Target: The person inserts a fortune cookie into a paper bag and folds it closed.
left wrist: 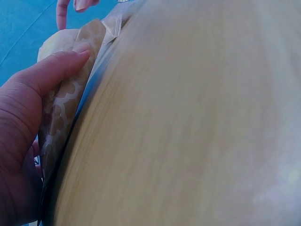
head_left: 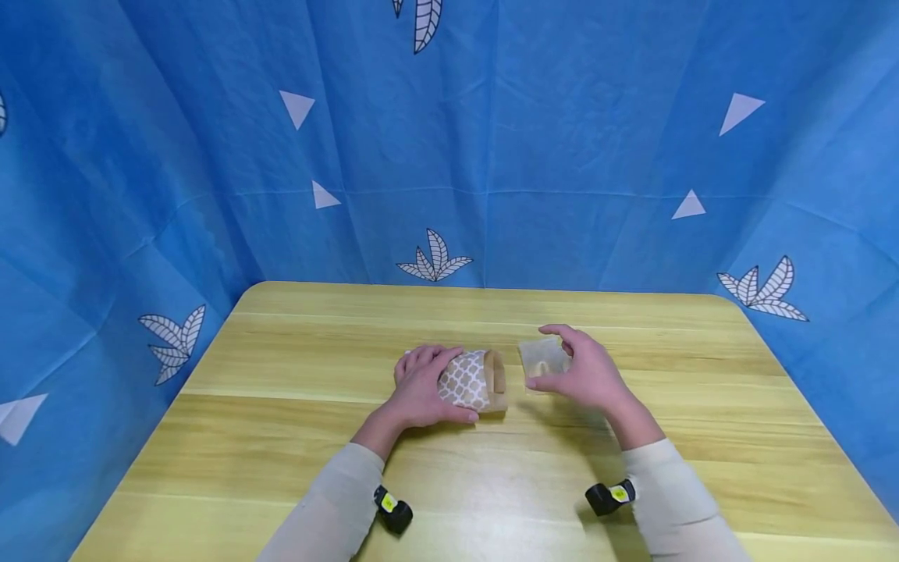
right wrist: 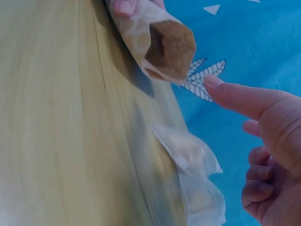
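Observation:
A brown paper bag with a white lattice pattern lies on its side, mouth facing right. My left hand grips it, thumb along the near edge and fingers over the far side. In the right wrist view the bag's mouth gapes, its inside dark brown. To the right of the bag are small translucent packets with something pale inside. My right hand hovers around them, thumb and index finger spread apart; the right wrist view shows a gap between hand and packets.
A light wood table with rounded far corners carries everything. Behind and on both sides hangs a blue curtain with white triangles and leaf prints. A small black camera sits on the left wrist, another camera on the right.

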Demonstrator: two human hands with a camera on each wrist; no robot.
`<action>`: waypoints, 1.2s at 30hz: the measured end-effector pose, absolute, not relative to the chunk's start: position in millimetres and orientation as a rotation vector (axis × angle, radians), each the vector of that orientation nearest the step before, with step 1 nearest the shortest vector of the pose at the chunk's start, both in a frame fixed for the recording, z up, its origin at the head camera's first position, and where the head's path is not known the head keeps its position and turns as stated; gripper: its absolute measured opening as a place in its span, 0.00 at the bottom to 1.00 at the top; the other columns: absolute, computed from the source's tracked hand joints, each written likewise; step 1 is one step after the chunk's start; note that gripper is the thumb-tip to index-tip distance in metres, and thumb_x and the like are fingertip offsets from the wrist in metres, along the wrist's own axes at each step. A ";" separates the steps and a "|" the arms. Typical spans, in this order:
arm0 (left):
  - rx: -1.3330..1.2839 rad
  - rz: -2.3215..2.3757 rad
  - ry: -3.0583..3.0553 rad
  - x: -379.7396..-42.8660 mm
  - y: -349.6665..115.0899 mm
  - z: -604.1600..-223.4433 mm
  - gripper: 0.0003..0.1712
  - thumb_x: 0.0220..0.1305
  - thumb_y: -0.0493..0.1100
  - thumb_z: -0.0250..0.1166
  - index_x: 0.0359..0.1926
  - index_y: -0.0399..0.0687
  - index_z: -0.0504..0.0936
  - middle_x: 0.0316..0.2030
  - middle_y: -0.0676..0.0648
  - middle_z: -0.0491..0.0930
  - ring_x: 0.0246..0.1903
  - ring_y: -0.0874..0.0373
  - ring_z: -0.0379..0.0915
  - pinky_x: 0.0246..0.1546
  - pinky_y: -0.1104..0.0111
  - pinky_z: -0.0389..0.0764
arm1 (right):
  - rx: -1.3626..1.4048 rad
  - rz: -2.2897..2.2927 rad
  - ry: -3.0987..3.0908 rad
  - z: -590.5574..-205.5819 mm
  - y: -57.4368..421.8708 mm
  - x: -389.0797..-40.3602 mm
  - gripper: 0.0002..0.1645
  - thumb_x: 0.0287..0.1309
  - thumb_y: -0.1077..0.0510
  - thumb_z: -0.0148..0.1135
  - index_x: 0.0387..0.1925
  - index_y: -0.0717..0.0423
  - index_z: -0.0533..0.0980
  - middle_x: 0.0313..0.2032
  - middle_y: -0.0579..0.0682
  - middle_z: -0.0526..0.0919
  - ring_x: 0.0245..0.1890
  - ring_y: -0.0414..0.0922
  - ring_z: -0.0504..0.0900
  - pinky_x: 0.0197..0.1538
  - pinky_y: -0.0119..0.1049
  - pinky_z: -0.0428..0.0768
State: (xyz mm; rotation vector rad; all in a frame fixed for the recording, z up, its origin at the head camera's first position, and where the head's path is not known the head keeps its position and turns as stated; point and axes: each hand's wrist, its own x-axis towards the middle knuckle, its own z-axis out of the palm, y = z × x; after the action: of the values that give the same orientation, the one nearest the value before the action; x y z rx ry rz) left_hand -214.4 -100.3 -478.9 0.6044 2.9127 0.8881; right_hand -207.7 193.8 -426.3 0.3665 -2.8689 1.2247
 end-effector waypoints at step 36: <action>0.626 0.906 2.913 -214.1 -101.0 -480.1 0.66 0.33 0.73 0.78 0.74 0.60 0.64 0.65 0.48 0.64 0.67 0.46 0.50 0.66 0.44 0.42 | 0.425 0.741 -3.125 -442.9 211.7 -225.4 0.62 0.35 0.48 0.84 0.72 0.56 0.62 0.56 0.64 0.73 0.51 0.61 0.76 0.49 0.60 0.75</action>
State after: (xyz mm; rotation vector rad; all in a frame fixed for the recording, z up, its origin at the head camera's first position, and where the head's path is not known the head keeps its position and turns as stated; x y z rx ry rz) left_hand -214.1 -101.0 -480.1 0.6260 2.9132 0.9064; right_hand -225.4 211.7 -442.9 0.4251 -3.1247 0.7413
